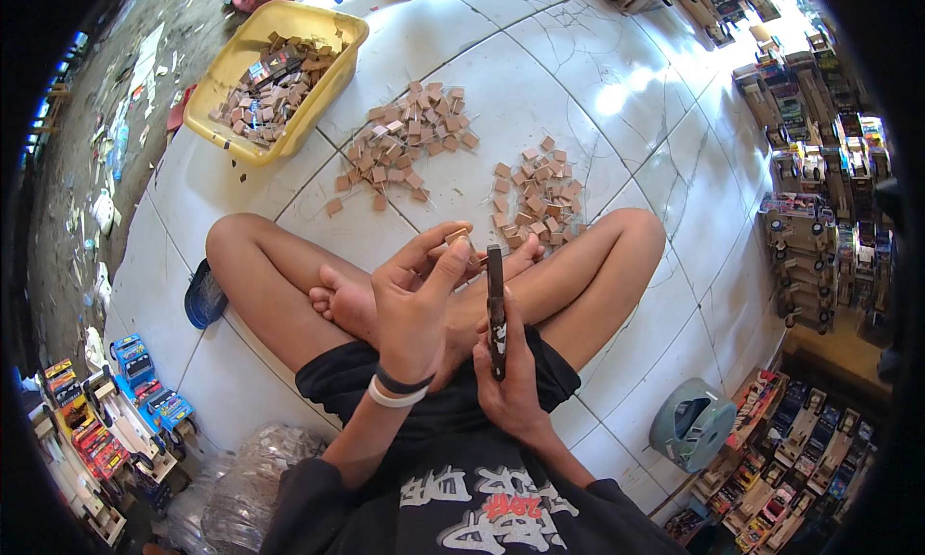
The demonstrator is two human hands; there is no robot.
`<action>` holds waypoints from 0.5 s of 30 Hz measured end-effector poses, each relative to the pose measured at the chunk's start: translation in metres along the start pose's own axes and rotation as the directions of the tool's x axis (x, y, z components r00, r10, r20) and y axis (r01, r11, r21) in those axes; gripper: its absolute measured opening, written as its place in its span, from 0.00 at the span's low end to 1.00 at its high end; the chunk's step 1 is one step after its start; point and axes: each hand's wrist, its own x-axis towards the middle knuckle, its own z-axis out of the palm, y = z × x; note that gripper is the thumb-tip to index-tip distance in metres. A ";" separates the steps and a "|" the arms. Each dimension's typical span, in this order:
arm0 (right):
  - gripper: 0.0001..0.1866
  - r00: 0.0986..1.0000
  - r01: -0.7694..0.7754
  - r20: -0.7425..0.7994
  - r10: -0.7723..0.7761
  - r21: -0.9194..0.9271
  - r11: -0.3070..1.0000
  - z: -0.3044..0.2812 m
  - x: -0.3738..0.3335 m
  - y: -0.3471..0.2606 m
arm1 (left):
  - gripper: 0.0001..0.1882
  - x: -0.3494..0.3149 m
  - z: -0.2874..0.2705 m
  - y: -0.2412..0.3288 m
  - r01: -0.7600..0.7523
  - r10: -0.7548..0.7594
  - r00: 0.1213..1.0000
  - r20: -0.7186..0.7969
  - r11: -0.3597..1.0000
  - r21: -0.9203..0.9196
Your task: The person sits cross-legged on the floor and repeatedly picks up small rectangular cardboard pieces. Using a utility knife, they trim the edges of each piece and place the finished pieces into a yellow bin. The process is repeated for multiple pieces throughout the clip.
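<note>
Between the thumb and fingers of my left hand (409, 290) is a small brown wooden piece (457, 235). My right hand (513, 377) is closed around a long, narrow black tool (496, 314), held upright with its top close to the left fingertips. Its exact kind is not clear. Beyond my hands lies a wide pile of small square wooden pieces (409, 136), several with thin pale sticks poking out. A smaller pile of similar pieces (540, 194) is to its right, just past my foot.
A yellow plastic tub (352, 49) with more pieces stands far left on white tiles (568, 83). Wooden toy trucks (795, 218) are stacked along the right; more toy trucks (145, 377) sit near left. A grey-green spool (692, 425) and clear plastic bags (246, 478) flank me.
</note>
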 end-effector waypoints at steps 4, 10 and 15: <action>0.41 1.000 0.011 0.001 -0.011 -0.031 0.999 0.005 -0.005 0.003 | 0.14 -0.002 -0.001 0.002 -0.051 0.052 0.999 -0.013 0.996 0.074; 0.41 0.996 0.040 0.081 -0.039 -0.021 0.999 -0.014 -0.002 0.006 | 0.13 0.009 -0.012 0.024 -0.104 0.077 0.989 0.126 0.970 0.221; 0.41 0.993 0.058 0.108 -0.052 -0.051 0.997 -0.018 -0.002 0.006 | 0.13 0.009 -0.009 0.025 -0.084 0.054 0.990 0.131 0.967 0.239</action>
